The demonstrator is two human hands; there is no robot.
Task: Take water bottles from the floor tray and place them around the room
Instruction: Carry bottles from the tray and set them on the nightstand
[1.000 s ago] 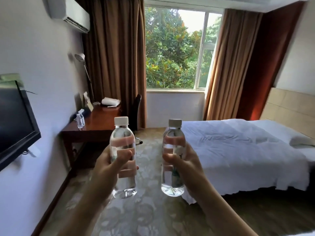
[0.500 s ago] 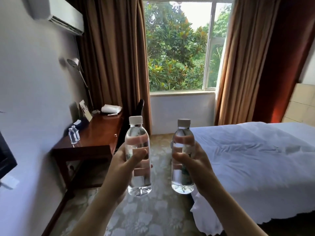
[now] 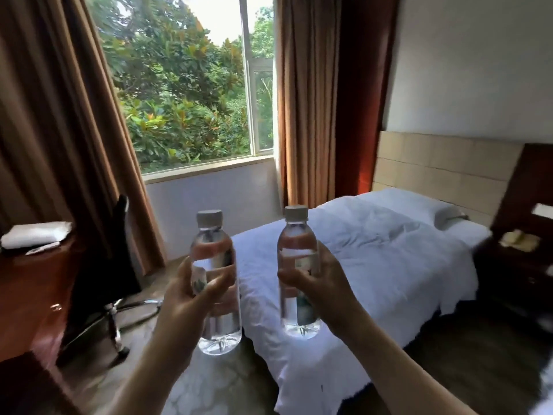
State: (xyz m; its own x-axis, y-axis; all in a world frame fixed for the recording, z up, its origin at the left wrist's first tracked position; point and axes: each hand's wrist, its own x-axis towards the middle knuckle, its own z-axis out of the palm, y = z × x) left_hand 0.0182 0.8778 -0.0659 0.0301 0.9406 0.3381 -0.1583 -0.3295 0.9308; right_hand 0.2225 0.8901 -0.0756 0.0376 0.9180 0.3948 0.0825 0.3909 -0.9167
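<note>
A person's left hand grips one upright water bottle around its middle, while the right hand grips a second bottle the same way, fingers curled round each. Two clear bottles in all (both capped, both full), raised side by side but apart, before a white bed, a desk, a chair and a curtained window.

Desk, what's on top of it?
A folded white towel lies on the desk, with a small white item beside it. The rest of the desktop is out of frame.
</note>
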